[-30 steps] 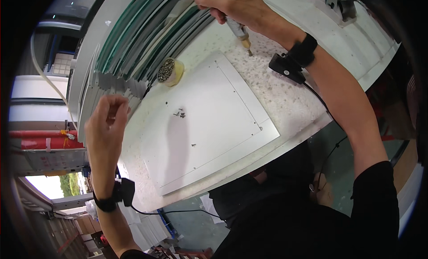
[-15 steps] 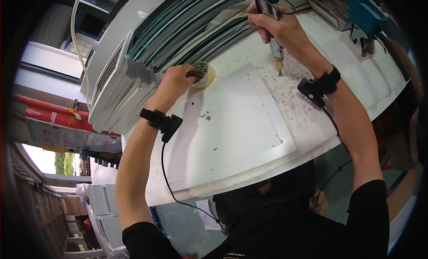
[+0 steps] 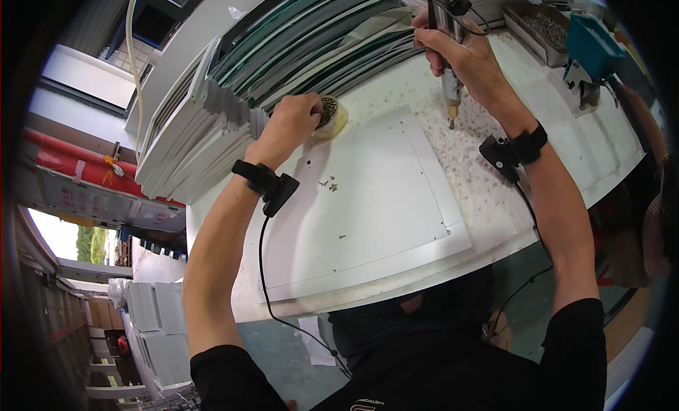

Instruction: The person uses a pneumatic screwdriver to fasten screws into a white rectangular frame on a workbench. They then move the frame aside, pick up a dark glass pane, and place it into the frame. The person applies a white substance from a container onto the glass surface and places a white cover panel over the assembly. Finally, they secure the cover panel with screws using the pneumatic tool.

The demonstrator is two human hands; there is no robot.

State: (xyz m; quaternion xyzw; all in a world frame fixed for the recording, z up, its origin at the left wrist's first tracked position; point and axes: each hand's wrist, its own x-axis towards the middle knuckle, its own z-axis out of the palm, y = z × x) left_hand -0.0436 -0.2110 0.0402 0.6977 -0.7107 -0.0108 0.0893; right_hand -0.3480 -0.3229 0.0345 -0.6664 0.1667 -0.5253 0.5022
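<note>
My left hand (image 3: 291, 121) is at the small round cup of screws (image 3: 336, 122), its curled fingertips at the mouth among the screws. What the fingers pinch is hidden. In my right hand (image 3: 468, 54) an electric screwdriver (image 3: 453, 93) is held upright, bit down, over the worktop beyond the right edge of a white panel (image 3: 382, 192). Small holes run along the panel's edges. A few loose screws (image 3: 332, 185) lie on it below my left hand, and a single screw (image 3: 342, 236) lies nearer to me.
A stack of grey and green-edged panels (image 3: 311, 43) stands along the far side, with white panels (image 3: 191, 142) at its left. At the far right are a tray of screws (image 3: 544, 29) and a teal bin device (image 3: 594, 47). Black cables trail from both wrist straps.
The view has shifted slightly. My left hand remains at the cup, with its fingers a little further over the mouth. My right hand still holds the screwdriver over the worktop.
</note>
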